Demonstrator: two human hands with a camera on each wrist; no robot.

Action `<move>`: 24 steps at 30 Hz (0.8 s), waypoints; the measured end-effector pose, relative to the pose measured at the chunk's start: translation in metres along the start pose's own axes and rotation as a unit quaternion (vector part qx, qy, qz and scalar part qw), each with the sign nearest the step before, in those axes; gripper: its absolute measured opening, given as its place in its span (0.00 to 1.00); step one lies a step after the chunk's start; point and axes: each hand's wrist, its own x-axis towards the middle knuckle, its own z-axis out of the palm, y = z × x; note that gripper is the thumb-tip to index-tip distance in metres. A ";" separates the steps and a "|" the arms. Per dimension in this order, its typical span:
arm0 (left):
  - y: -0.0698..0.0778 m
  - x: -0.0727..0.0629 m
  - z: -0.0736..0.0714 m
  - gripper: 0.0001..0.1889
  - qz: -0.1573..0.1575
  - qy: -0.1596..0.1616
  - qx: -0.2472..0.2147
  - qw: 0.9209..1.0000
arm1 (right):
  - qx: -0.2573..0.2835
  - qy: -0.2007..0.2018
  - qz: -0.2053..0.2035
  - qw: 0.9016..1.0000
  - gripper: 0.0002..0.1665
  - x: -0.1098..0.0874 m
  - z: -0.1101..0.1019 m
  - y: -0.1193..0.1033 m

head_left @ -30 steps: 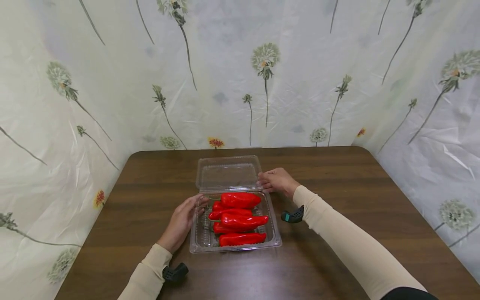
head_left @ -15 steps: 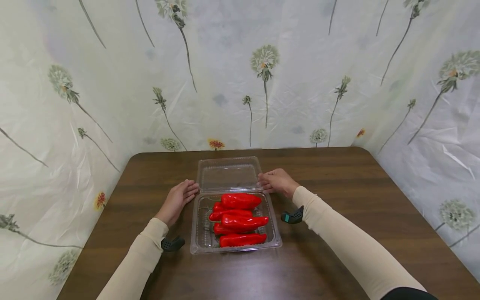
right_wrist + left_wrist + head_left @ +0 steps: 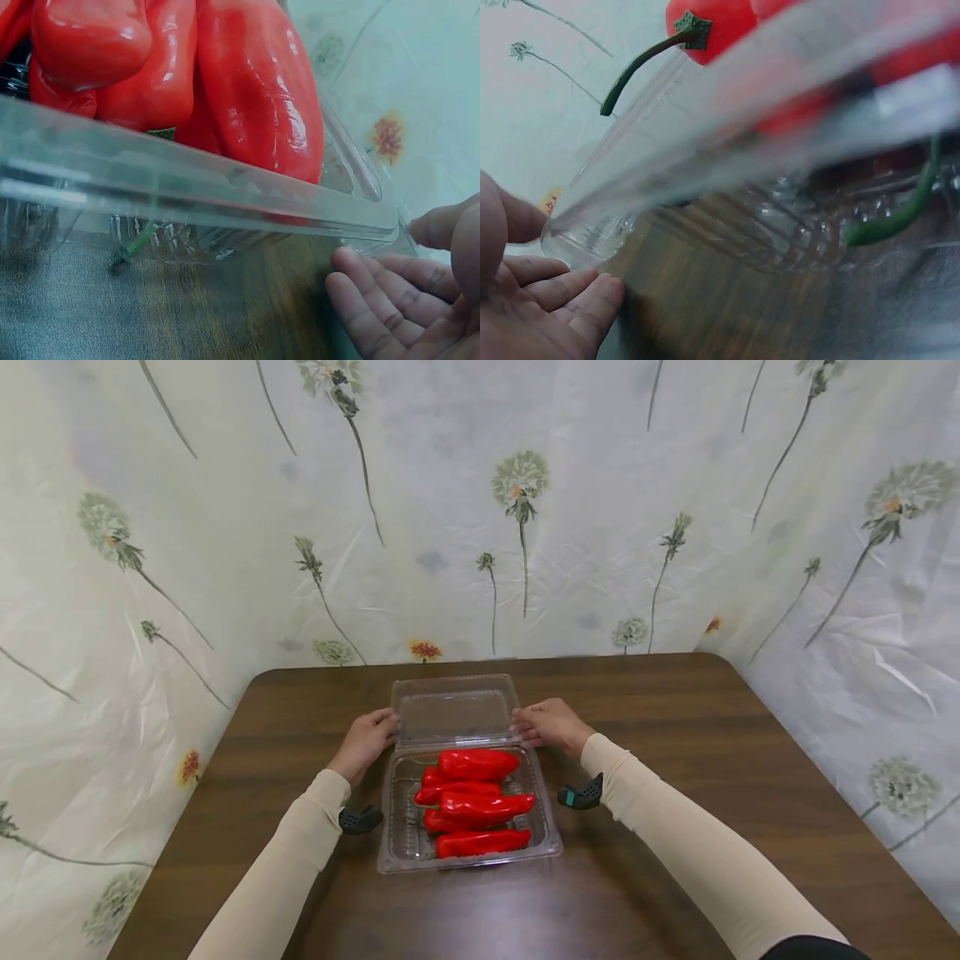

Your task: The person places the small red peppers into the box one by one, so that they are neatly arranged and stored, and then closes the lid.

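A clear plastic clamshell container (image 3: 408, 852) lies unfolded on the table in the head view, its lid (image 3: 454, 714) laid back on the far side. Several red peppers (image 3: 486, 808) with green stems sit in the near half. My left hand (image 3: 366, 745) is at the lid's left edge; in the left wrist view its thumb is above the plastic corner and its fingers (image 3: 562, 289) are below. On the opposite side my right hand (image 3: 553, 725) pinches the lid's right edge, thumb over and fingers (image 3: 382, 300) under.
The dark brown wooden table (image 3: 645, 710) extends around the container on all sides. A pale floral curtain (image 3: 450, 510) stands along its back and both sides. A black wrist camera (image 3: 360, 820) hangs under the left wrist, and another one (image 3: 581, 793) under the right.
My left hand has left the near half's left side, moved away from me and come to the lid's left edge. My right hand stays at the lid's right edge. The peppers have not moved.
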 end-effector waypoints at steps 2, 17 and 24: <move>0.000 -0.001 0.001 0.27 0.000 0.002 0.002 1.000 | -0.004 0.000 0.002 1.000 0.23 0.000 0.000 -0.001; -0.007 0.000 0.000 0.27 0.000 0.001 -0.034 0.999 | -0.010 0.002 0.004 1.000 0.23 0.003 0.000 -0.001; -0.005 -0.002 -0.001 0.27 -0.002 0.002 -0.039 0.999 | -0.010 0.001 0.006 1.000 0.23 0.004 0.001 -0.002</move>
